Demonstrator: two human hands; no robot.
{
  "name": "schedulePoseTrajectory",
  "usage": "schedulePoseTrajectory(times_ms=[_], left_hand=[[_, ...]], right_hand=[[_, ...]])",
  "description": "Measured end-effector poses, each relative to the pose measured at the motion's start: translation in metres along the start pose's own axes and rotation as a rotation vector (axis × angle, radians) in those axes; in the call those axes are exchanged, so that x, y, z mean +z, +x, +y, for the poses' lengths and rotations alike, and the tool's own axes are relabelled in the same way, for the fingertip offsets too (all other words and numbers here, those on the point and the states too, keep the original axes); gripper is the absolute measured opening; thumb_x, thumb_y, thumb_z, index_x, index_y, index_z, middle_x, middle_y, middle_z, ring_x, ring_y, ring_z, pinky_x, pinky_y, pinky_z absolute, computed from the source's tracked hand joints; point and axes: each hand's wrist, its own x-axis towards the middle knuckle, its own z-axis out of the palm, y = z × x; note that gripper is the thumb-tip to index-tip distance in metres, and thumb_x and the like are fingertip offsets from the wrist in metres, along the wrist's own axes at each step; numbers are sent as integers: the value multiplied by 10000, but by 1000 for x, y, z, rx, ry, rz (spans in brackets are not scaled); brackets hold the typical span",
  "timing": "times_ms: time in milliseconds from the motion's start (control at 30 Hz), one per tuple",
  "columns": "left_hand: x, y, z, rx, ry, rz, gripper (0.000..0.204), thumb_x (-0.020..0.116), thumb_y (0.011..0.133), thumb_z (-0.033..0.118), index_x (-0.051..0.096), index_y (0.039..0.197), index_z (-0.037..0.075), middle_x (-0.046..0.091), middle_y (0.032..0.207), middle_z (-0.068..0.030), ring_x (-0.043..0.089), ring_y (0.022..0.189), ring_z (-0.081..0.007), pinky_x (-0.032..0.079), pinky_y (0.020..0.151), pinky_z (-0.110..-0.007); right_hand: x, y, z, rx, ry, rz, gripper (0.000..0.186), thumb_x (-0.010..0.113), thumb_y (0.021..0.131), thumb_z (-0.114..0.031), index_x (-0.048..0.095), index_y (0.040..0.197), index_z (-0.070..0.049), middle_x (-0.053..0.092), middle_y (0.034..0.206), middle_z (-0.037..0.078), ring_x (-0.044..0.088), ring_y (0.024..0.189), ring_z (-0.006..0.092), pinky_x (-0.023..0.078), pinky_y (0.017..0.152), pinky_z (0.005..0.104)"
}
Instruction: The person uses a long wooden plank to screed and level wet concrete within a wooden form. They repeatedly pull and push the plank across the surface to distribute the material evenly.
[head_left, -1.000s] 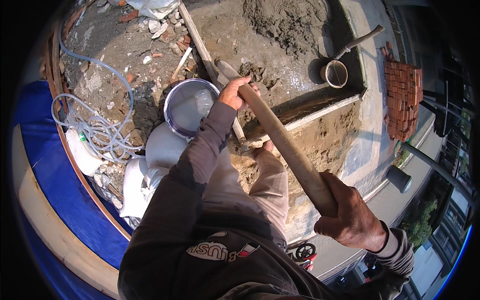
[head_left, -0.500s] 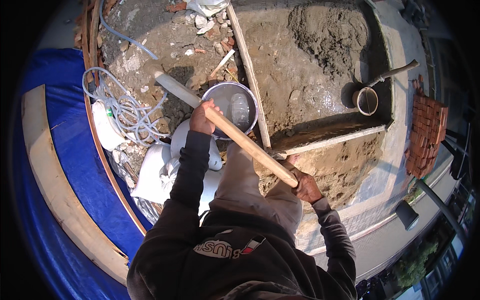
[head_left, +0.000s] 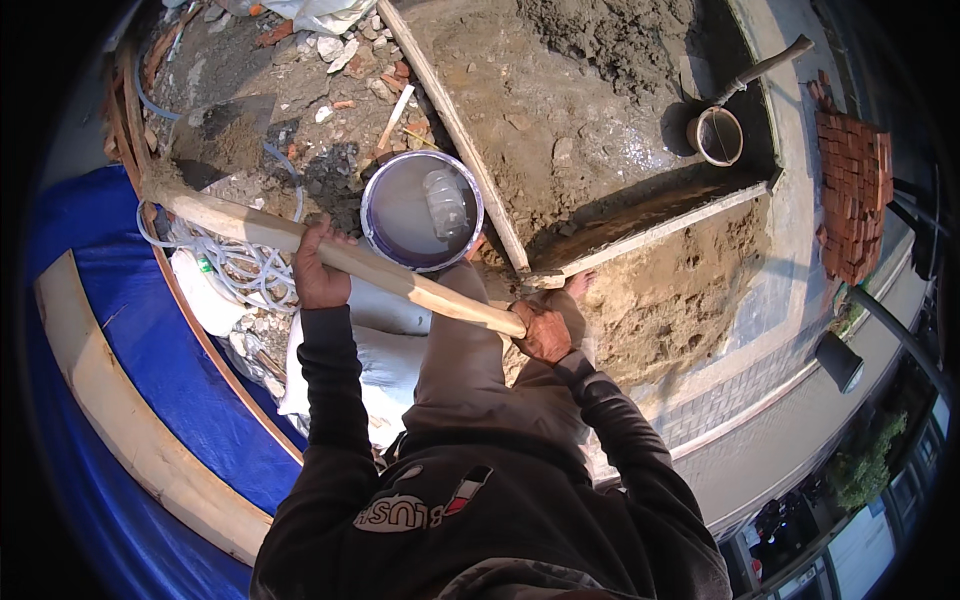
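Both of my hands are closed around the wooden handle (head_left: pixel 410 285) of a hoe. My left hand (head_left: pixel 321 268) grips it partway along, beside a round bucket (head_left: pixel 372 222). Close to the handle's near end, my right hand (head_left: pixel 543 332) is wrapped round it in front of my thighs. At the far left end is the hoe's broad, earth-coloured blade (head_left: pixel 225 140), over the rubble ground; whether it touches is unclear. The bucket holds cloudy grey water with a clear plastic container (head_left: pixel 445 204) in it.
A board-edged mixing bed (head_left: pixel 455 130) holds wet grey mortar (head_left: pixel 625 45), a small pail (head_left: pixel 720 137) and another handled tool (head_left: pixel 765 68). White sacks (head_left: pixel 375 365) and a coiled hose (head_left: pixel 245 270) lie left. Stacked bricks (head_left: pixel 853 195) stand right; blue tarpaulin (head_left: pixel 150 330) spreads far left.
The hoe has swung left and its handle lies flatter across my front. Both hands moved left with it, keeping their grip. The blade now shows, and the view has shifted.
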Motion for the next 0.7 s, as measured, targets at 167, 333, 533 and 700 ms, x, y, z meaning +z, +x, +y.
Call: schedulePoseTrajectory(times_ms=[167,333,533,700], left_hand=[[56,-19,-101,-166,113,-130,126,659,816,90,535,792,97,469,718,-5,515,677,-160,471,674,-359],[96,-15,-195,-395,191,-142,177,716,753,66,557,829,64,519,721,-29,538,605,-186,482,590,-339],[130,82,-274,-325,276,-137,280,718,753,24,540,968,23,550,812,-76,572,686,-206,501,602,-352],[132,109,-351,-277,476,-94,256,734,764,96,551,926,23,535,781,-61,537,606,-179,459,498,-330]], right_hand=[[-14,-100,48,182,10,85,382,614,625,-143,534,998,-111,583,668,178,585,629,391,467,575,460],[-20,-155,48,436,168,187,219,583,652,-102,531,862,-62,578,741,205,577,710,425,458,598,458],[-15,-96,80,532,270,242,327,555,629,-54,563,955,-64,602,708,213,602,694,414,482,604,464],[-18,26,123,545,413,261,336,589,651,-86,575,981,-24,622,739,239,612,740,430,497,681,463]])
